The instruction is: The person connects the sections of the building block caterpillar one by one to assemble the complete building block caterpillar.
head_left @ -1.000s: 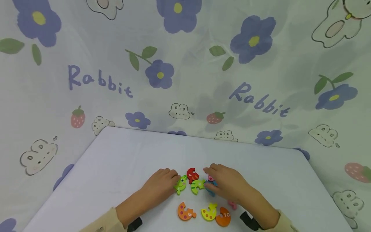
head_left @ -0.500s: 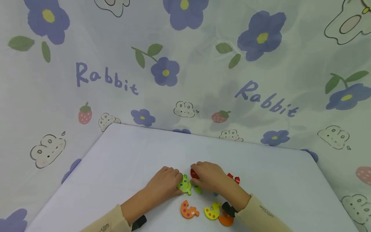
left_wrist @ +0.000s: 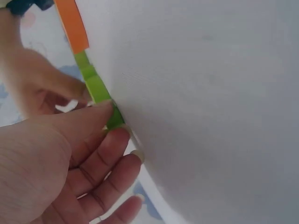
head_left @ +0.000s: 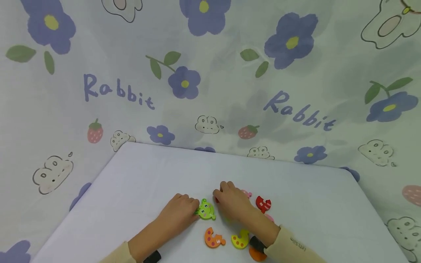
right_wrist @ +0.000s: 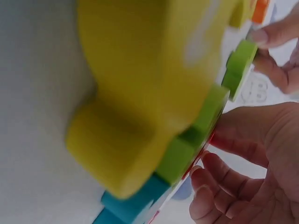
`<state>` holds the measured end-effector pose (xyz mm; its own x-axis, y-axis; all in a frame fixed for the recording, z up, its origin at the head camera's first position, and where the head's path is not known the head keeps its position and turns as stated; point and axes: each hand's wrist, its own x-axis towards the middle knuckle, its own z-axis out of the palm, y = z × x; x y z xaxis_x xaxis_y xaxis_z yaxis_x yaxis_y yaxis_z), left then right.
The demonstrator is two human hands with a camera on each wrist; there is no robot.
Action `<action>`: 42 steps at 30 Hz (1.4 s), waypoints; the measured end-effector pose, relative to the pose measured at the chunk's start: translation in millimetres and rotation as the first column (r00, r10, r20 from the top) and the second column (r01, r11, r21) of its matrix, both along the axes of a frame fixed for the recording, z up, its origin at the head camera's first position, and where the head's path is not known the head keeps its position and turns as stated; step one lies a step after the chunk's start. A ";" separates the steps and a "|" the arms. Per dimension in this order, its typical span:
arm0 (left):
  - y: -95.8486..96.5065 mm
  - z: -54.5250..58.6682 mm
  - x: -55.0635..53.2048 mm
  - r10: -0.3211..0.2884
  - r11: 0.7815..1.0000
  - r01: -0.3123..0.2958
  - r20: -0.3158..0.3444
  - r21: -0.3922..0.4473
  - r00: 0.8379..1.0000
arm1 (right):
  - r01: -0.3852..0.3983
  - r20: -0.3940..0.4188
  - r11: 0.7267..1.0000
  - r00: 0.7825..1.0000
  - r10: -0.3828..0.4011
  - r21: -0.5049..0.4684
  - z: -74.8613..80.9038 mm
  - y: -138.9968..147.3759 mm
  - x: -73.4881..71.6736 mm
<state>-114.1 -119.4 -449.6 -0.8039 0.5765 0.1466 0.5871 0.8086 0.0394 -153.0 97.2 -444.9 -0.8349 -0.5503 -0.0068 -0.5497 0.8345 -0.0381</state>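
My left hand pinches the edge of a light-green puzzle piece with a smiling face between thumb and forefinger, flat at the table. Just right of it, my right hand reaches over the group, its fingertips on a red puzzle piece mostly hidden beneath them. Under that hand, a green puzzle piece joins a teal one in the right wrist view. The left wrist view shows the green face piece edge-on between thumb and forefinger.
Nearer me lie an orange piece marked 3, a yellow spotted piece and another orange piece, partly covered by the right wrist. A red piece and pink pieces lie right of the right hand. White cloth covers the table.
My right hand has moved left from the blue piece onto the red piece, uncovering the other red piece at right. The green face piece in my left hand has turned slightly.
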 end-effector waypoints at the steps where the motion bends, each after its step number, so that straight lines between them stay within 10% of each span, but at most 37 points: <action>1: -3.1 -0.8 2.2 0.015 1.000 -0.015 0.008 0.008 1.000 | -0.012 0.004 1.000 1.000 0.012 0.007 -0.7 -1.8 2.3; 10: -37.2 -5.8 8.5 0.103 0.968 -0.137 0.165 0.211 0.981 | -0.060 0.057 0.997 0.997 0.058 0.038 7.1 -3.8 14.7; 19: -56.7 -12.5 21.9 0.157 0.906 -0.283 0.371 0.314 0.915 | 0.199 0.180 0.975 0.967 -0.178 -0.100 6.3 10.0 11.2; 42: -50.4 -29.0 17.9 0.132 0.884 -0.252 0.308 0.393 0.942 | 0.261 0.122 0.965 0.959 -0.255 -0.032 2.4 -4.8 -0.9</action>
<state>-96.2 -169.7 -478.6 -0.9352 0.3380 0.1059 0.3403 0.7744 0.5333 -153.9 92.4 -442.5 -0.9436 -0.3184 -0.0910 -0.3054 0.9430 -0.1320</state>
